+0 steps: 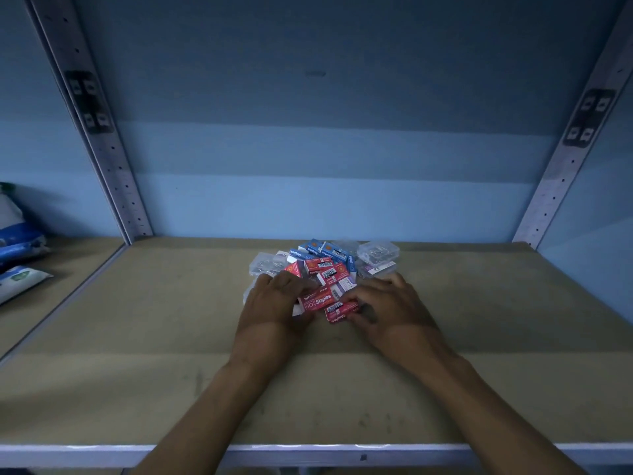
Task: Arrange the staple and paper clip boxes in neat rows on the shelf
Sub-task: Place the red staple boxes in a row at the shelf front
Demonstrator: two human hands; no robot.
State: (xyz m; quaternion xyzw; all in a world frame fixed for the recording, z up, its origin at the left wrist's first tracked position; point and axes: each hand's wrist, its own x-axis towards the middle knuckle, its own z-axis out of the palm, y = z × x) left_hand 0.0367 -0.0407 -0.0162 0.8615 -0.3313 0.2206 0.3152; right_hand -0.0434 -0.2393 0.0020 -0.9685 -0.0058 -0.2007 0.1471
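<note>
Pile (325,272): staple and clip boxes heaped mid-shelf (137,337), near the back.
My left hand (274,303): fingers curled onto the pile's left front.
My right hand (387,306): pinching a red staples box (339,311) at the pile's front.

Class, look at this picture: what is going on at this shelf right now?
A person has both hands on a jumbled pile of small boxes in the middle of a shelf board. The left hand rests on the pile's left side, by a red staples box. The right hand holds another red box at the front. Blue staple boxes and clear paper clip boxes lie behind, unsorted. No rows exist yet.
</note>
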